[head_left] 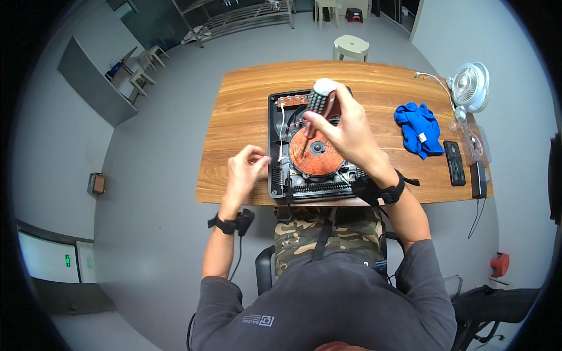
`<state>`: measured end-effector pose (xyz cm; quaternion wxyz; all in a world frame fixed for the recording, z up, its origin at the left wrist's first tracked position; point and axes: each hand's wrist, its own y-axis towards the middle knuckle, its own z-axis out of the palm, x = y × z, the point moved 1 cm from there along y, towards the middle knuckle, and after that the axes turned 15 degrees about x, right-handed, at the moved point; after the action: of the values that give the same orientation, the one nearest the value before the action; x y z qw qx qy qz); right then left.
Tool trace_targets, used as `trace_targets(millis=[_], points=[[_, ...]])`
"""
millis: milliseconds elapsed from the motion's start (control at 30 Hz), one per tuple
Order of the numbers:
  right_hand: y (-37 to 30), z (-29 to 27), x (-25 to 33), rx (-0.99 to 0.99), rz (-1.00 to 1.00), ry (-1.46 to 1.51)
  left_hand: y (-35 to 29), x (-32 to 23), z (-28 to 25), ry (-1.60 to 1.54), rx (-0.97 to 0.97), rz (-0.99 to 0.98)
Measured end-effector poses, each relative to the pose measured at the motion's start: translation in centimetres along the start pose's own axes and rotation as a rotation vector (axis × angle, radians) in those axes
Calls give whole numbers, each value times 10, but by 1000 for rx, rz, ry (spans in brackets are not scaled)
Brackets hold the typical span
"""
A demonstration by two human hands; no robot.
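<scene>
An opened induction cooker, its black housing (pixel 274 140) lying on the table before me, shows a round copper coil (pixel 305 160) in its middle. My right hand (pixel 353 130) is closed round a screwdriver (pixel 319 103) with a red and black handle and a pale end. Its thin shaft slants down over the coil; whether the tip touches cannot be told. At the housing's left edge, my left hand (pixel 247 168) has its fingertips pinched together, and what they hold, if anything, is too small to name. A white wire (pixel 282 126) runs along the housing's left side near an orange-brown board (pixel 293 100).
On the table's right lie a blue cloth (pixel 419 130), a black phone-like slab (pixel 453 163) and a black adapter box (pixel 479 179) with a cable. A small white fan (pixel 469 88) stands at the far right corner. Beyond the table is a pale stool (pixel 351 45).
</scene>
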<state>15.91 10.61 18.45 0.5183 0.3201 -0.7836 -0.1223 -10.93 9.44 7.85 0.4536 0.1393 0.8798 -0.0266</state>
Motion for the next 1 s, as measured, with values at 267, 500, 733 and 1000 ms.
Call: trace_targets(millis=[267, 500, 733, 1000], points=[[-10, -67, -44, -87, 308, -341, 7, 78, -24, 472, -5, -113], [-51, -105, -105, 50, 541, -467, 13, 96, -9, 420, -23, 10], [-80, -104, -173, 256, 742, -562, 10, 87, -5, 330, -33, -14], [-95, -101, -212, 310, 811, -586, 8, 75, -5, 273, -66, -5]])
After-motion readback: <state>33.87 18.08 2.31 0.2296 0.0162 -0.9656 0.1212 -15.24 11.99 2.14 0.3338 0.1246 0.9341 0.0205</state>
